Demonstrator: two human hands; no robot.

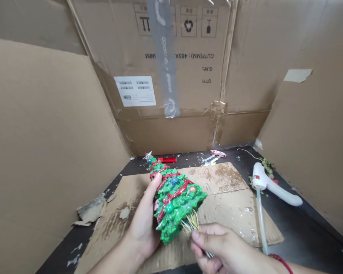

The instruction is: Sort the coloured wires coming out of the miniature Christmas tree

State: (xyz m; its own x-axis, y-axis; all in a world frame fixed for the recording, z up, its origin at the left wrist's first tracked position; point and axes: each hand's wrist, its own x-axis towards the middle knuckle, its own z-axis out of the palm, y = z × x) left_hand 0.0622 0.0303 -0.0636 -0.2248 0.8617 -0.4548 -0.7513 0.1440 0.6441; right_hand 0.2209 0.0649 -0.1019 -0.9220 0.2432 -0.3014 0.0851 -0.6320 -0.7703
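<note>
One left hand (pixel 143 228), one right hand (pixel 217 247), one green Christmas tree model (pixel 175 198) and one bundle of wires (pixel 191 224) show at lower middle. One white hot glue gun (pixel 270 182) sits at right, one red lighter (pixel 167 160) at center.

Left hand (pixel 144 224) hides the back of the toy Christmas tree (pixel 175 201), wrist runs off bottom edge. Right hand (pixel 214 243) covers the far ends of the wire bundle (pixel 191 222), can't tell where they stop. Right forearm cut off too, red band (pixel 281 262) goes out of frame w/ it. Red object (pixel 167 160) partly behind tree, can't tell what it is. Bits (pixel 214 156) by back wall too small to tell. Label (pixel 135 91) on carton (pixel 188 129) blurred, unreadable. Gray tape (pixel 162 57) cut off by top edge, covers some carton print.
</note>
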